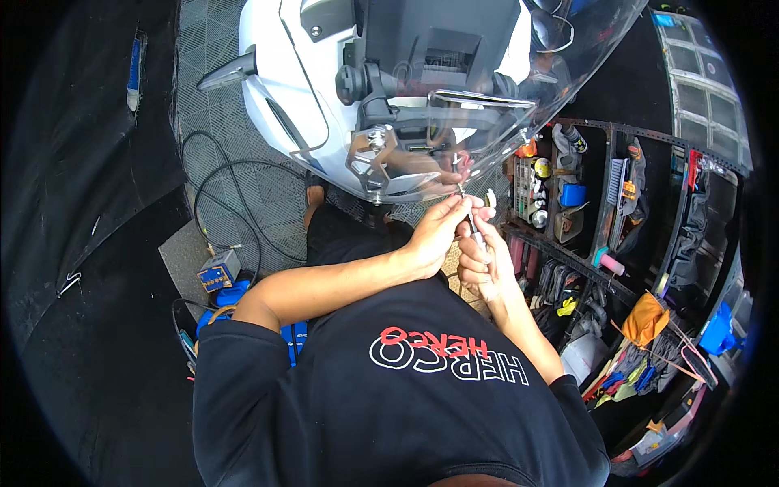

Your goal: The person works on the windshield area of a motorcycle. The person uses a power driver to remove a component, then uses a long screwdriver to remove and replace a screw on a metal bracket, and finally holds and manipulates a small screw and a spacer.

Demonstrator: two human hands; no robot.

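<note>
My right hand point(484, 258) is closed around a slim tool point(476, 230) with a dark and silver body; it looks like a screwdriver, but its exact kind is too small to make out. The fingers of my left hand point(438, 234) pinch together at the tool's upper end, where a small metal tip point(461, 190) sticks out. Beside the fingertips shows a small yellowish round piece point(490, 198). Both hands are just in front of the lower edge of a clear windscreen point(507, 150), which mirrors them. Behind it stands a white motor scooter point(276, 105) with black trim.
Metal shelving point(596, 268) full of bottles, brushes and tools stands at my right. A black cable point(235, 174) loops over the grey patterned floor point(213, 114) at the left, near a small blue and grey box point(219, 270). A dark wall or sheet point(89, 211) lines the far left.
</note>
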